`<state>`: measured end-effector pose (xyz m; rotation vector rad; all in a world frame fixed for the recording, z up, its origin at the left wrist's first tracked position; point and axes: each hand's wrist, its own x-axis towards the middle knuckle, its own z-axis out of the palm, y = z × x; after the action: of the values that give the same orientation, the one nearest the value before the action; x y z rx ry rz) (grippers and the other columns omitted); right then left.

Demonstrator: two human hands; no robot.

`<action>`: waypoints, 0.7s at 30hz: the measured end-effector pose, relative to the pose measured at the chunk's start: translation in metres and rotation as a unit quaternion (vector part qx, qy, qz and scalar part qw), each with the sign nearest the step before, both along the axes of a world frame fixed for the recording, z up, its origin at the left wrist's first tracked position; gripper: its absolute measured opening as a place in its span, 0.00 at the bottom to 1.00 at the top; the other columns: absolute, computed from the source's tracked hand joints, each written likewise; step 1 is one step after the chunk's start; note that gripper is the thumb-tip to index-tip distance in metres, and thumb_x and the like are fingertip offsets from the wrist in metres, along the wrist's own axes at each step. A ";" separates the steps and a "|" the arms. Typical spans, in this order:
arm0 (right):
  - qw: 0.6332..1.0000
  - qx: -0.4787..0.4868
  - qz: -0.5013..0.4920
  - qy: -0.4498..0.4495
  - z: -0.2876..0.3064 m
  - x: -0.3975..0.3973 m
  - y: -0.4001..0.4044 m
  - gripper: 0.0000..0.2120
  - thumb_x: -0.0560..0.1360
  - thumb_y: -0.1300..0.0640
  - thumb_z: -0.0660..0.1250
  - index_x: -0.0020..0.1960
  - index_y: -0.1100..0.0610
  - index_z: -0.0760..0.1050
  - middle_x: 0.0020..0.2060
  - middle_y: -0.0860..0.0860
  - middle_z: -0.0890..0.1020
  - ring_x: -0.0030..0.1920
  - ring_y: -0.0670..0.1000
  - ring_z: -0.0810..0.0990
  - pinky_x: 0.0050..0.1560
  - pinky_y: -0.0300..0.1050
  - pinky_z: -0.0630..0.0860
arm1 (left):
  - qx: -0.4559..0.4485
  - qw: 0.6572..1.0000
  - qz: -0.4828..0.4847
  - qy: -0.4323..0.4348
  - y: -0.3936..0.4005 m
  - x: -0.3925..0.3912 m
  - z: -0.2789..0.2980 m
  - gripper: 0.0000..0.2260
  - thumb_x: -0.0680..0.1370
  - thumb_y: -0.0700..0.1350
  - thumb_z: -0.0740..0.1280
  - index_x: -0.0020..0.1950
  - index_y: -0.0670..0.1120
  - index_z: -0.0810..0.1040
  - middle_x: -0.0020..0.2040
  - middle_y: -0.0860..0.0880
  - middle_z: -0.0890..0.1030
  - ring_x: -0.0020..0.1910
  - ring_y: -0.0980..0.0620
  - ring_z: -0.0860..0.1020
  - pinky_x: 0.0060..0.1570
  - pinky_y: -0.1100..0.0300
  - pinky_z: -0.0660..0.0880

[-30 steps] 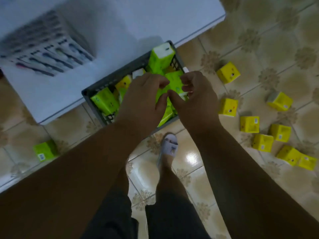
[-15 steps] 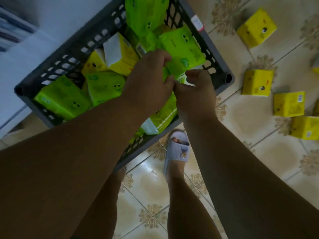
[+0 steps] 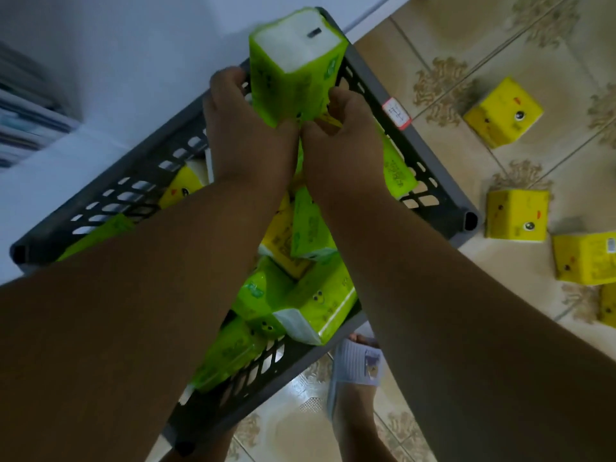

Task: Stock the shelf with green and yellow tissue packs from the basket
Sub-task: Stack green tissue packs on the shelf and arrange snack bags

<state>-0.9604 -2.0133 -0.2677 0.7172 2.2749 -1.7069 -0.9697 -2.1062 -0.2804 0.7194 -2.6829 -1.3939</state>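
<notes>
A dark grey basket (image 3: 430, 168) on the tiled floor holds several green and yellow tissue packs. A green tissue pack (image 3: 293, 68) stands on end above the basket's far side, its white end facing up. My left hand (image 3: 246, 135) grips its left side. My right hand (image 3: 343, 138) grips its lower right corner. Both hands meet below the pack, thumbs nearly touching. More green packs (image 3: 320, 305) and a yellow pack (image 3: 180, 188) lie in the basket under my forearms.
Several yellow packs (image 3: 503, 111) lie scattered on the floor to the right of the basket. A white shelf surface (image 3: 116, 61) lies beyond the basket, with stacked items (image 3: 26, 115) at its left. My sandaled foot (image 3: 356, 368) stands next to the basket's near edge.
My head and both hands have come closer to the basket. The hands have closed on one green pack, which now stands on end, raised over the far side.
</notes>
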 end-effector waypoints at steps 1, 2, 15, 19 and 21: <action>1.000 -0.016 0.002 -0.013 -0.002 -0.007 -0.002 0.27 0.74 0.63 0.65 0.72 0.54 0.68 0.51 0.42 0.77 0.45 0.36 0.77 0.43 0.30 0.75 | 0.014 1.000 0.001 -0.011 -0.002 -0.005 -0.001 0.34 0.70 0.48 0.72 0.73 0.45 0.64 0.69 0.44 0.69 0.65 0.47 0.73 0.63 0.50 0.73; 0.999 -0.032 0.004 -0.028 -0.004 -0.013 -0.005 0.28 0.74 0.64 0.64 0.74 0.54 0.66 0.52 0.42 0.78 0.46 0.37 0.78 0.43 0.31 0.76 | 0.030 0.999 -0.004 -0.023 -0.004 -0.009 -0.003 0.38 0.71 0.50 0.73 0.77 0.45 0.60 0.72 0.45 0.68 0.68 0.48 0.71 0.66 0.51 0.72; 0.976 -0.137 -0.139 -0.094 0.037 0.022 -0.006 0.27 0.67 0.46 0.76 0.62 0.52 0.71 0.47 0.47 0.82 0.46 0.48 0.83 0.47 0.50 0.82 | -0.043 0.986 -0.153 -0.055 -0.002 0.025 0.041 0.13 0.76 0.48 0.65 0.59 0.53 0.81 0.54 0.47 0.82 0.55 0.48 0.79 0.55 0.51 0.76; 0.973 -0.090 -0.161 -0.138 0.078 0.050 0.005 0.42 0.61 0.36 0.78 0.68 0.47 0.64 0.46 0.43 0.77 0.43 0.47 0.82 0.45 0.52 0.83 | -0.123 0.973 -0.185 -0.060 0.001 0.061 0.087 0.17 0.74 0.43 0.64 0.62 0.53 0.80 0.60 0.45 0.76 0.62 0.44 0.73 0.60 0.52 0.72; 0.972 -0.087 -0.169 -0.140 0.108 0.064 0.011 0.38 0.63 0.37 0.77 0.68 0.43 0.64 0.44 0.43 0.77 0.37 0.45 0.82 0.38 0.50 0.84 | -0.052 0.981 -0.176 -0.057 0.004 0.080 0.125 0.19 0.73 0.38 0.65 0.62 0.51 0.81 0.65 0.45 0.72 0.66 0.46 0.70 0.66 0.57 0.69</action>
<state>-0.8964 -2.0019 -0.1595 1.2730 1.8674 -1.7798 -0.8899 -2.1023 -0.1557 0.3347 -3.0625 -1.2923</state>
